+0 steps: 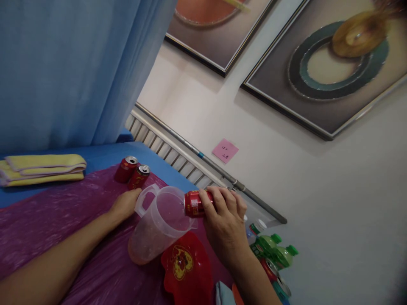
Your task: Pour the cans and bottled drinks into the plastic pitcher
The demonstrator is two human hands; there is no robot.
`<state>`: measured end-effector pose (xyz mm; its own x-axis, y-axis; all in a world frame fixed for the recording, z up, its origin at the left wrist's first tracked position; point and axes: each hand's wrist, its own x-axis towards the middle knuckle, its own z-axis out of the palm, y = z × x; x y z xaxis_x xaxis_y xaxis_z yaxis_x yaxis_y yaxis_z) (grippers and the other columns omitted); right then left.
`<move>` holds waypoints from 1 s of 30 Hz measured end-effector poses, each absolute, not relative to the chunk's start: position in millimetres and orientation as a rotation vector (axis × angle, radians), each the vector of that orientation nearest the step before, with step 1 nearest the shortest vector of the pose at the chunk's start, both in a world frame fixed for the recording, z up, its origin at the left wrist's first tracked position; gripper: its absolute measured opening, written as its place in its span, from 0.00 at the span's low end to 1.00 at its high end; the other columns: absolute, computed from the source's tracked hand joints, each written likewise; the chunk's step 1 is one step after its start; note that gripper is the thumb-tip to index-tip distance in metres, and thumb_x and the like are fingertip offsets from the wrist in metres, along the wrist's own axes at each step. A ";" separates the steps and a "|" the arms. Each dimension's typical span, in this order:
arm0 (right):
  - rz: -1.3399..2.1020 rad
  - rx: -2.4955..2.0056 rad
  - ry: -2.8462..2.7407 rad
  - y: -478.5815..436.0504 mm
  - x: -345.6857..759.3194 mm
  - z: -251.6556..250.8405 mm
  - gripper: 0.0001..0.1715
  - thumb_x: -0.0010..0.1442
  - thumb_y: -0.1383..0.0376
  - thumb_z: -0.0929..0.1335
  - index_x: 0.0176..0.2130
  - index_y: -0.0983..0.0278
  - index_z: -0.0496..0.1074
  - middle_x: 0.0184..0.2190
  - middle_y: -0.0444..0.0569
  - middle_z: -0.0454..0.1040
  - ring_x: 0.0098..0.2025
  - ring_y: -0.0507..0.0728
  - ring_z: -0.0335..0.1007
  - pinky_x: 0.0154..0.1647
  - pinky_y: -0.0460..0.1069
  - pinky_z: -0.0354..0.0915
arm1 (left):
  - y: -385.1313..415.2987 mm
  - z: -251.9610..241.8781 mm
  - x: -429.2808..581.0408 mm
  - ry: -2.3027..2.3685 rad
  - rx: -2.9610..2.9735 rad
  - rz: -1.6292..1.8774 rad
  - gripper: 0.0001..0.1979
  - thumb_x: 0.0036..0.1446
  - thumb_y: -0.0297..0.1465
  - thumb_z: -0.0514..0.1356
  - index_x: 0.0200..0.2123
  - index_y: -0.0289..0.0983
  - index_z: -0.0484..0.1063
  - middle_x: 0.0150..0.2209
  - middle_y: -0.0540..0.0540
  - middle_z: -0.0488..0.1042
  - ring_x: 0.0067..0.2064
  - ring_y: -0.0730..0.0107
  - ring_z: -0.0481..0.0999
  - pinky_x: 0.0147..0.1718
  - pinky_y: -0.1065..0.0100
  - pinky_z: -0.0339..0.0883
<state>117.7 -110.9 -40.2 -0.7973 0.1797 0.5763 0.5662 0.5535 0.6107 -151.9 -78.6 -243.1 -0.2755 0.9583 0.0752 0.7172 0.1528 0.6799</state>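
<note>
My right hand (224,216) is wrapped round a red drink can (193,203), tipped on its side with its top end at the rim of a clear plastic pitcher (152,233). The pitcher leans, with some liquid low inside it. My left hand (125,203) is beside the pitcher's handle, just below two upright red cans (126,169); its fingers are mostly hidden, so its grip is unclear. A red tray-like piece with a yellow heart print (187,269) lies next to the pitcher.
Purple plastic sheeting (41,228) covers part of the blue table (104,154). A folded yellow cloth (47,167) lies at left. Green-capped bottles (270,243) and other cans (270,269) stand at right, near the wall. A blue curtain (70,72) hangs behind, beside a radiator (171,159).
</note>
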 end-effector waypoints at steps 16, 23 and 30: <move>-1.095 -0.603 -2.265 -121.0 116.5 -38.6 0.20 0.62 0.72 0.66 0.54 0.65 0.71 0.50 0.57 0.74 0.55 0.66 0.63 0.60 0.63 0.54 | -78.7 -243.1 -150.7 2.059 1.586 0.842 0.16 0.61 0.41 0.47 0.42 0.41 0.70 0.47 0.40 0.76 0.49 0.52 0.75 0.41 0.62 0.64; -1.079 -0.608 -2.135 -120.9 116.5 -36.4 0.24 0.60 0.70 0.69 0.56 0.64 0.69 0.50 0.58 0.74 0.54 0.67 0.63 0.58 0.64 0.56 | -78.4 -243.8 -150.4 2.074 1.588 0.840 0.15 0.61 0.41 0.48 0.38 0.40 0.70 0.45 0.40 0.77 0.46 0.53 0.76 0.38 0.63 0.63; -1.105 -0.584 -2.223 -115.5 119.9 -35.5 0.22 0.61 0.72 0.67 0.55 0.64 0.69 0.52 0.58 0.74 0.55 0.66 0.63 0.59 0.63 0.55 | -80.3 -240.6 -150.2 2.055 1.592 0.851 0.16 0.61 0.41 0.48 0.39 0.40 0.70 0.45 0.40 0.77 0.48 0.52 0.76 0.40 0.63 0.63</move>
<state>119.9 -115.5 -35.5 -0.7342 0.1241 0.6675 0.6070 0.5604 0.5634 -150.2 -80.3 -240.6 -0.2687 0.9619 0.0508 0.7162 0.1642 0.6783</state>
